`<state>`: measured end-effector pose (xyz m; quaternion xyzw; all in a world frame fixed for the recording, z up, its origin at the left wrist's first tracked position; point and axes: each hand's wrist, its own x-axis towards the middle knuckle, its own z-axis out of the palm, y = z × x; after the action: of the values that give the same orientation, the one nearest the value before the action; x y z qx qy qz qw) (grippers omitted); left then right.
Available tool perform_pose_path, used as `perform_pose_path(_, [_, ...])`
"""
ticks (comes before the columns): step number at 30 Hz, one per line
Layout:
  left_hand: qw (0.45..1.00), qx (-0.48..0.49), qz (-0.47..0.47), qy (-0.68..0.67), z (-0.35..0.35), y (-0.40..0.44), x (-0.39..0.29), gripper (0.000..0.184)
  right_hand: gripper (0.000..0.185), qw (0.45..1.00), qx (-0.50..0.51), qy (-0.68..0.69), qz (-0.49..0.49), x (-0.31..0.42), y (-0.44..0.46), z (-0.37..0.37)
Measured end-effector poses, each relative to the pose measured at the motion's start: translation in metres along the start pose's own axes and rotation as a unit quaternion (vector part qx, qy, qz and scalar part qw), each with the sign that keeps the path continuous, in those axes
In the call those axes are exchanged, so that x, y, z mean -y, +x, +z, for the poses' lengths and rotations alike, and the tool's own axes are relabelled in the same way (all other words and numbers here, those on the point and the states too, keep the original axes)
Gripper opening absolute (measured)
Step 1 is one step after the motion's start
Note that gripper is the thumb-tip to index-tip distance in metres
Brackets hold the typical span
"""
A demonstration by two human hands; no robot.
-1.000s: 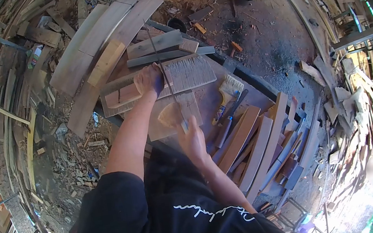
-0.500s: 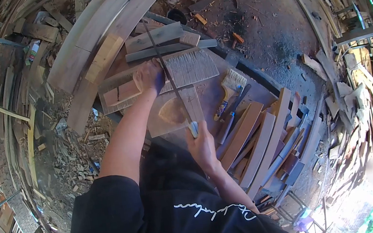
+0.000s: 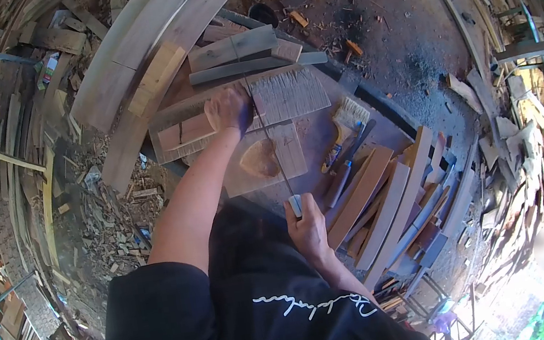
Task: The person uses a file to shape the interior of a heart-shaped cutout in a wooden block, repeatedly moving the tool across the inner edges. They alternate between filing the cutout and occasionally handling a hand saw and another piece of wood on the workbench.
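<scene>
Head view: L hand (image 3: 228,110) is bent over a reddish wood block (image 3: 188,132) lying on the left part of a ridged board (image 3: 290,93); can't tell if the fingers grip the block or just press it. R hand (image 3: 308,226) is apart from the L, on the near side of the board, clamped round the pale handle (image 3: 296,204) of a long thin saw (image 3: 268,137). Its blade runs up over the board, just right of L hand.

White script (image 3: 292,303) on the black shirt (image 3: 164,320), nr side of the board: looped letters, can't make out the word. Flat panel (image 3: 239,183) just nr side of the board has a small dark mark, too tiny to read. Container (image 3: 49,68) w/ coloured label, well left of the board: illegible from here.

Brush (image 3: 350,114) rests right of the board, wood strips (image 3: 384,213) nearer me, planks (image 3: 117,52) up beyond its left end.
</scene>
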<state>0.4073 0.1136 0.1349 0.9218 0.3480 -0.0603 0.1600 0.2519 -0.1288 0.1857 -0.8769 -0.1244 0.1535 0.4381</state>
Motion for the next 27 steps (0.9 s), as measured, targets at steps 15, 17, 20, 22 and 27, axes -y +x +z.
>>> perform_pose_path(15, [0.986, -0.132, 0.085, 0.048, 0.049, 0.011, 0.019, 0.051, 0.026, 1.000, -0.020, -0.011, 0.001, 0.005, 0.019, 0.016])
perform_pose_path(17, [0.994, -0.094, 0.060, 0.020, 0.020, 0.002, 0.006, 0.051, 0.022, 0.997, -0.056, -0.033, -0.040, 0.008, 0.053, 0.031])
perform_pose_path(20, [0.995, -0.090, 0.035, -0.017, 0.018, 0.001, 0.003, 0.049, 0.021, 0.997, -0.076, -0.007, -0.030, 0.005, 0.050, 0.040])
perform_pose_path(22, [0.992, -0.120, 0.030, -0.028, 0.019, 0.004, 0.004, 0.048, 0.022, 0.997, -0.068, 0.009, -0.020, 0.001, 0.009, 0.016])
perform_pose_path(27, [0.994, -0.105, 0.029, -0.020, 0.030, 0.007, 0.009, 0.044, 0.023, 0.999, -0.038, -0.014, 0.009, -0.016, -0.029, 0.005])
